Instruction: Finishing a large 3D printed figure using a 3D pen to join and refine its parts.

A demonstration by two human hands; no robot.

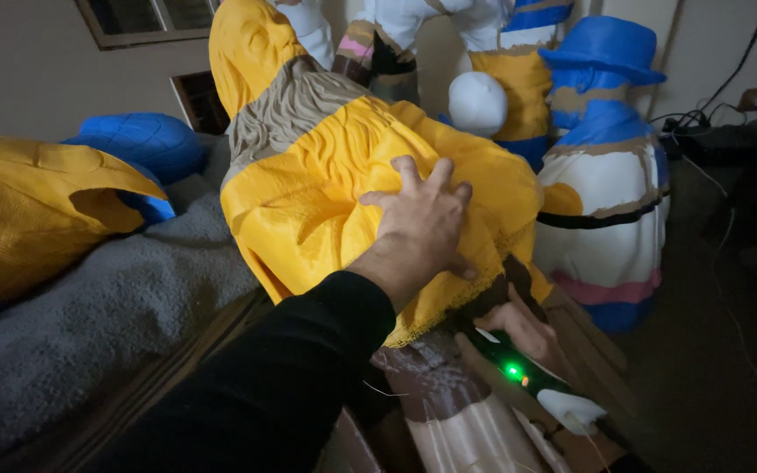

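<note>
My left hand (422, 223) lies flat with fingers spread on a large yellow ridged figure part (326, 175), pressing on its upper side. Below it, my right hand (523, 328) grips a dark pen-like tool (527, 377) with a green light and a white end. The tool's tip sits at the ragged lower edge of the yellow part, where it meets a brown and tan piece (449, 412). My left arm wears a black sleeve.
A blue, white and pink figure with a blue hat (606, 175) stands at the right. Another yellow and blue part (28, 210) rests on a grey blanket (89, 315) at the left. Cables run along the dark floor at the right.
</note>
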